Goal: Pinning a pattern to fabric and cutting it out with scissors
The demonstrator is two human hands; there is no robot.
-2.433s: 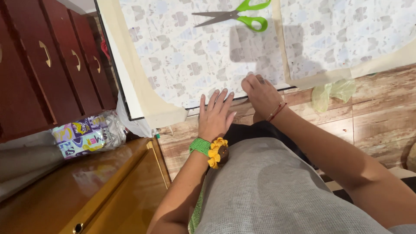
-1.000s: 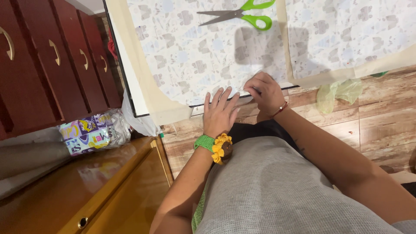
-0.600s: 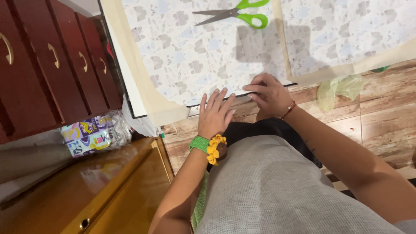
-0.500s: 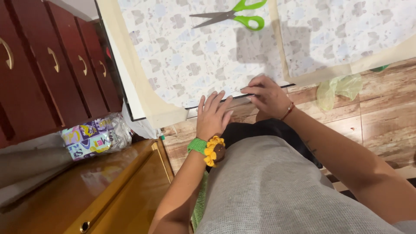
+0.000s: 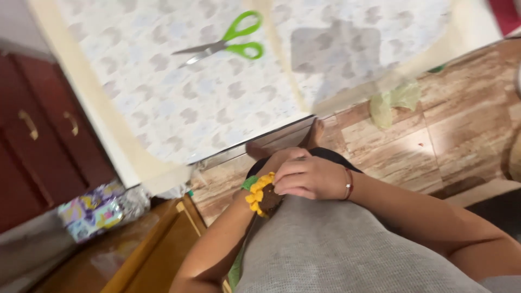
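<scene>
Sheet (image 5: 217,103) lies flat on the floor (image 5: 434,141), scissors (image 5: 225,46) on it; both hands have left its edge. Right hand (image 5: 309,176) now curls loosely over the left hand (image 5: 271,163), holding nothing.

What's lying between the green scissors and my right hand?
In the head view, only patterned sheet, its near edge and a strip of wooden floor lie between the green scissors and the right hand; nothing else.

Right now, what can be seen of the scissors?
The scissors have bright green loop handles and grey metal blades, shut or nearly so. They lie flat on the pale patterned sheet, handles toward the right, tips pointing left. Neither hand touches them; both hands are well below, near the person's lap.
</scene>
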